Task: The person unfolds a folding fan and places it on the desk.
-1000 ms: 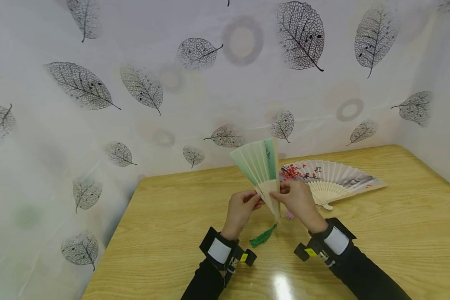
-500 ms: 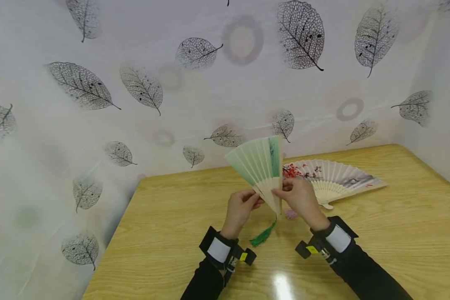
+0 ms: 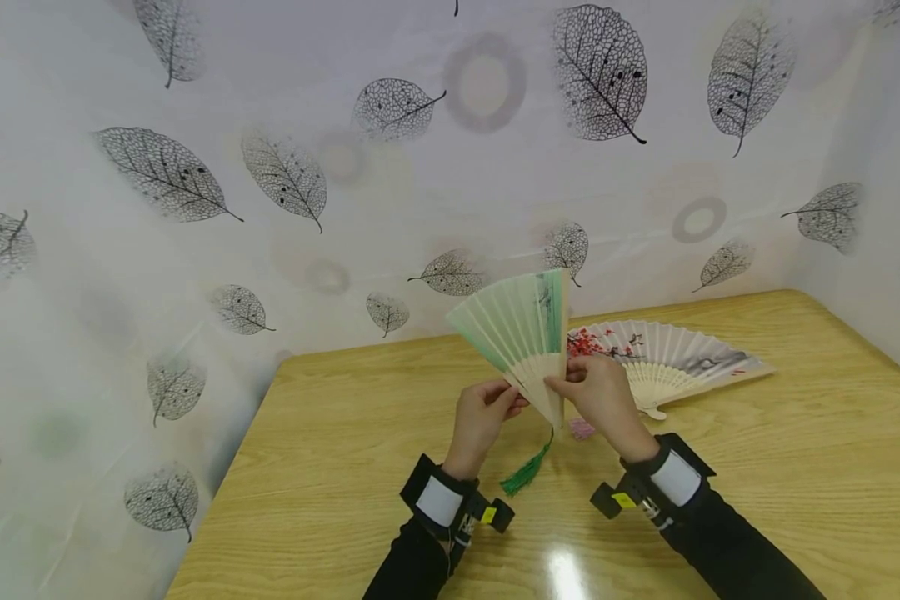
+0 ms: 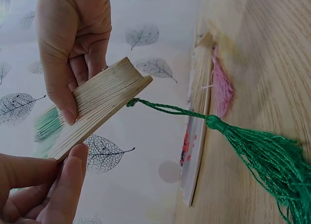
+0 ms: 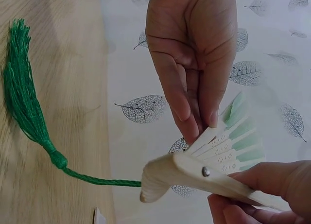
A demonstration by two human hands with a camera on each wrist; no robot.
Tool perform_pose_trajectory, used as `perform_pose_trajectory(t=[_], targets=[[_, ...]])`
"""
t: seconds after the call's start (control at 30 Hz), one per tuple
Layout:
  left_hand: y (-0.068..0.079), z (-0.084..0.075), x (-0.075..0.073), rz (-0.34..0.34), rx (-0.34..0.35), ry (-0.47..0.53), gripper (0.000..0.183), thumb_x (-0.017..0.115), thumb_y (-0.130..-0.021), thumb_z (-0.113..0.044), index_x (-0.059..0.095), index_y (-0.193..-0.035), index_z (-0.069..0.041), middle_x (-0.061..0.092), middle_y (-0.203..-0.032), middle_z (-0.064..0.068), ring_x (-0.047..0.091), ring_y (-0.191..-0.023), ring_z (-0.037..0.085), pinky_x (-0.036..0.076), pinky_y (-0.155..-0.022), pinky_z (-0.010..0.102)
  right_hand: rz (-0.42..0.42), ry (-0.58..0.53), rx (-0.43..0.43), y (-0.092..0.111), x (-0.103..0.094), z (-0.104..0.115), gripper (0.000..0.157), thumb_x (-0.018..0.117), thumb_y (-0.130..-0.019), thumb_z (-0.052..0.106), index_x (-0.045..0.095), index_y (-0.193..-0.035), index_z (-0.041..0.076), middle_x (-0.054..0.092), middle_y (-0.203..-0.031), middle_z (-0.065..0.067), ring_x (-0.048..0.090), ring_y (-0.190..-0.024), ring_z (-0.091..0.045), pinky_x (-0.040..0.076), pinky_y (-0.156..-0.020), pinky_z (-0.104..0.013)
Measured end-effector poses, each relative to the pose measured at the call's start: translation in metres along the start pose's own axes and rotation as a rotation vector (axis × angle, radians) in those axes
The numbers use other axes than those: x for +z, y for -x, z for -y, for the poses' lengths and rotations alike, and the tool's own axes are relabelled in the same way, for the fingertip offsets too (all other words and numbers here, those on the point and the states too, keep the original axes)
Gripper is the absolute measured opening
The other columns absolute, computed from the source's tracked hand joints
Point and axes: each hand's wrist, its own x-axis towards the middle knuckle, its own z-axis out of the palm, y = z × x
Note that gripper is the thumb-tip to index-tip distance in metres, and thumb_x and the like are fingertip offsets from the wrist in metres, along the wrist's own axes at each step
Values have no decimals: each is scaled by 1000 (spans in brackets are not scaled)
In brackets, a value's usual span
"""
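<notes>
A pale green folding fan [image 3: 512, 321], partly spread, is held up over the table between both hands. My left hand [image 3: 482, 421] pinches the ribs along its left edge. On the right side, my right hand [image 3: 598, 400] grips the thicker bundle of ribs between thumb and fingers. From the pivot end a green tassel [image 3: 527, 472] hangs by a cord; the left wrist view shows the tassel [image 4: 262, 156] close up. A metal pivot pin [image 5: 205, 171] shows in the right wrist view.
Behind my right hand a second fan [image 3: 667, 358], white with red blossoms, lies spread on the wooden table [image 3: 345, 450]. Its pink tassel [image 3: 581, 428] lies near the held fan. A leaf-patterned sheet [image 3: 307, 167] stands along the back and left.
The green fan has spread wider, its left edge going left and its right edge shifting slightly right with my right hand. My left hand has stayed nearly still.
</notes>
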Motion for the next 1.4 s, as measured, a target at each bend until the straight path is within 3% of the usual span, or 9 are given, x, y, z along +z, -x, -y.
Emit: perform_pose_trajectory(t=[0.3, 0.7, 1.03, 1.4], targets=[[0, -2, 0, -29, 3, 7, 23, 54, -86, -9, 62, -99, 8, 65, -91, 23, 63, -80, 20, 55, -72, 24, -6, -49, 53, 0, -1, 0, 28, 66, -77, 24, 66, -85, -3, 68, -76, -16, 59, -62, -15, 52, -53, -32], [0, -1, 0, -35, -13, 39, 23, 54, -86, -8, 61, -99, 9, 65, -91, 26, 63, -79, 22, 55, -72, 26, 1, -67, 81, 1, -1, -1, 28, 66, -77, 24, 66, -87, -3, 68, -77, -16, 60, -64, -14, 52, -55, -31], [-1, 2, 2, -44, -16, 57, 22, 53, -86, -7, 61, -99, 10, 63, -92, 28, 63, -80, 24, 55, -71, 24, -6, -73, 81, 0, -2, -1, 28, 65, -78, 22, 66, -87, -4, 68, -77, -17, 60, -63, -14, 52, -53, -30], [-2, 2, 3, -66, -2, 44, 22, 54, -86, -8, 62, -98, 8, 65, -88, 22, 63, -77, 19, 54, -71, 23, -43, -47, 50, -2, -2, -3, 27, 64, -79, 22, 66, -84, -4, 67, -72, -16, 57, -57, -11, 50, -50, -30]])
